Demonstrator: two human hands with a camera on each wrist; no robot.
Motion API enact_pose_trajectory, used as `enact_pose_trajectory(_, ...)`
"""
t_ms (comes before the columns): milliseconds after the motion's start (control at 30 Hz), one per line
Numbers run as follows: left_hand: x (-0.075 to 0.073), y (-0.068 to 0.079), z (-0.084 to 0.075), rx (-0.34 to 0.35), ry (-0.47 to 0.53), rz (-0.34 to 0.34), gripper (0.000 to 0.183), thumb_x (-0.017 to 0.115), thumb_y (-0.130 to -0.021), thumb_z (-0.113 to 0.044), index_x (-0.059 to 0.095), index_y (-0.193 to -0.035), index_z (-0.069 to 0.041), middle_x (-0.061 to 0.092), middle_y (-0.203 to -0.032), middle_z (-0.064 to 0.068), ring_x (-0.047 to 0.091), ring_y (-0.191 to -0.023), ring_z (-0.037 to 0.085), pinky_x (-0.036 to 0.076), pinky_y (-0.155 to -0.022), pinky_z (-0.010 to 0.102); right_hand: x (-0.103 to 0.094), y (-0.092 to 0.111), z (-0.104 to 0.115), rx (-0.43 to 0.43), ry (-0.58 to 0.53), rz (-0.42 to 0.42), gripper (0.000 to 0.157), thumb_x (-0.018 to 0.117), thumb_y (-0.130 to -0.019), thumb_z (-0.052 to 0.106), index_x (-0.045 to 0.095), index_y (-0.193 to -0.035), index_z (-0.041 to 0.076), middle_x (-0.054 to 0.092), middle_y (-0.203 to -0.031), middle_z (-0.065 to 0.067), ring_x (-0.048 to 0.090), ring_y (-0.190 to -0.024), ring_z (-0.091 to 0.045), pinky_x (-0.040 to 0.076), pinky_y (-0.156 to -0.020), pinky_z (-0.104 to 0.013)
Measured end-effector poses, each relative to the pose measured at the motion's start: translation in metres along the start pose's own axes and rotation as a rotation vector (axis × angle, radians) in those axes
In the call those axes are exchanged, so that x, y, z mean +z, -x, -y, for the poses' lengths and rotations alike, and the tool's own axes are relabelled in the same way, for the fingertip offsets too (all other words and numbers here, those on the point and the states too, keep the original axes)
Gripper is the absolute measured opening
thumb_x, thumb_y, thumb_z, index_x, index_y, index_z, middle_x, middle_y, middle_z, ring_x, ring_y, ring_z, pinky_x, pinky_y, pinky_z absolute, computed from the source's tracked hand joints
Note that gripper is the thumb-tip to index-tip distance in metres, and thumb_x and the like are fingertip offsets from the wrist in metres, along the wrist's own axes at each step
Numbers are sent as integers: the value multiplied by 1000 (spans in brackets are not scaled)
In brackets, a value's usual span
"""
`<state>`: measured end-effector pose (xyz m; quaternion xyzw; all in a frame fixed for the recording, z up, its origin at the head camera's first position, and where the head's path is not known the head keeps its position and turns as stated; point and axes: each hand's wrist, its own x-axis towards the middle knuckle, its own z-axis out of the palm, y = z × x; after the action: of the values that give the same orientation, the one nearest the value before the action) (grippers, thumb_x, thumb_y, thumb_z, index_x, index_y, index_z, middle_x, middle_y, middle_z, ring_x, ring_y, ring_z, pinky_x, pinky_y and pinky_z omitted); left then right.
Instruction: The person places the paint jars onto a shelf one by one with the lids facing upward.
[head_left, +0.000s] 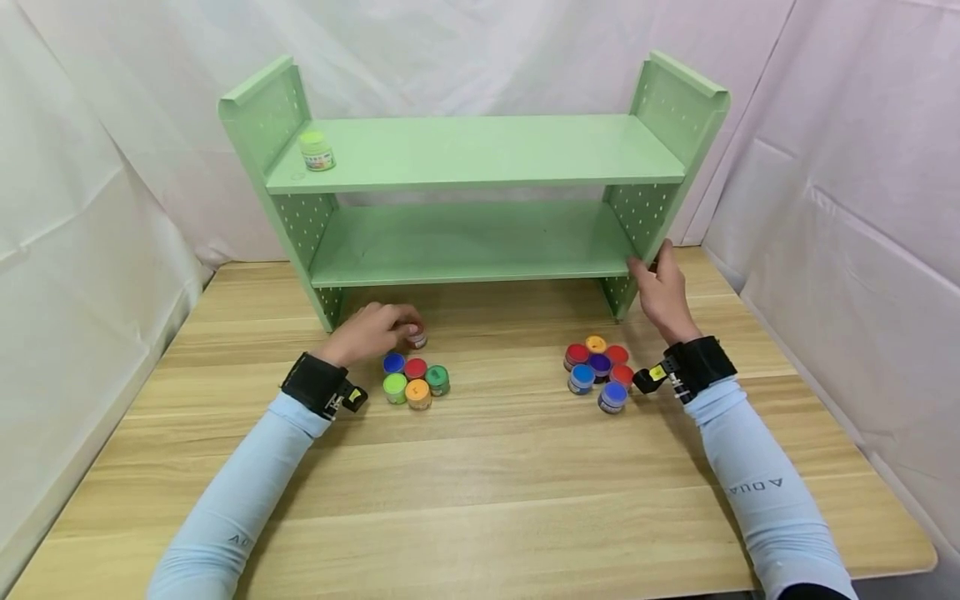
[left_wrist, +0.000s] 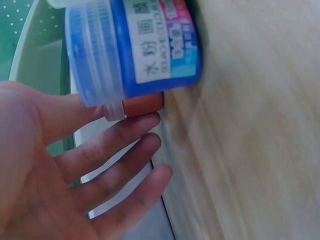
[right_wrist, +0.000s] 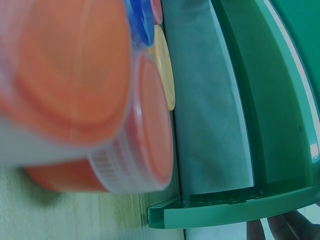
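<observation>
My left hand (head_left: 373, 331) pinches a small reddish-brown paint jar (head_left: 417, 338) between thumb and index finger, in front of the shelf's left leg. In the left wrist view the jar (left_wrist: 142, 104) is partly covered by a blue gouache jar (left_wrist: 155, 42); the other fingers are spread. Near this hand stand a red jar (head_left: 415, 368), a green jar (head_left: 438, 380) and an orange jar (head_left: 418, 393). At the right, my right hand (head_left: 666, 296) grips the lower front edge of the green shelf's side panel (head_left: 645, 217); some of its fingers are hidden behind the panel.
A two-tier green shelf (head_left: 480, 150) stands at the back of the wooden table (head_left: 480, 500). One lime-capped jar (head_left: 317, 152) sits at the left of its top tier. A cluster of several jars, including a purple one (head_left: 600, 367), stands at the right, close by the right wrist.
</observation>
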<state>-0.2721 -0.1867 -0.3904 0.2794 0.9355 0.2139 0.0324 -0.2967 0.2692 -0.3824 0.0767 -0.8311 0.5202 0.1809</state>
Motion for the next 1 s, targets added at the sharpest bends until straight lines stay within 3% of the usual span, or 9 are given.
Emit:
enact_pose_trajectory(233,-2,0,-2,-24,-40,-6,21,60,-93,-35,66,-104,-18,65,-85,-4,56,-69,12,44,-61,31,0,-1,3,-13,5,-8,52,44,-101,32,26,-147,16,46,-127,-13,44,-108,-21,40,-87,-40)
enact_pose_trajectory(567,-2,0,0,19,25,52,22,54,-97,-20,63,-115,-10,61,-92,1,54,-77,16,45,-69,31,-1,-2,2,-13,10,-10,52,44,-100,34,27,-146,15,46,-126,-12,44,-107,-20,40,-86,-38)
enact_pose_trajectory(733,-2,0,2,10,-36,44,30,61,-92,-26,62,-118,-12,59,-91,-2,54,-78,17,44,-67,33,-2,0,0,-8,6,1,53,44,-101,35,26,-146,15,45,-127,-11,44,-108,-19,40,-86,-38)
enact_pose_trajectory(1000,3,2,2,-83,-154,-23,46,70,-82,-45,61,-115,-14,57,-77,-4,52,-68,16,41,-54,31,-1,1,-1,-9,8,-2,53,44,-100,35,27,-146,14,46,-125,-11,44,-106,-20,41,-85,-38)
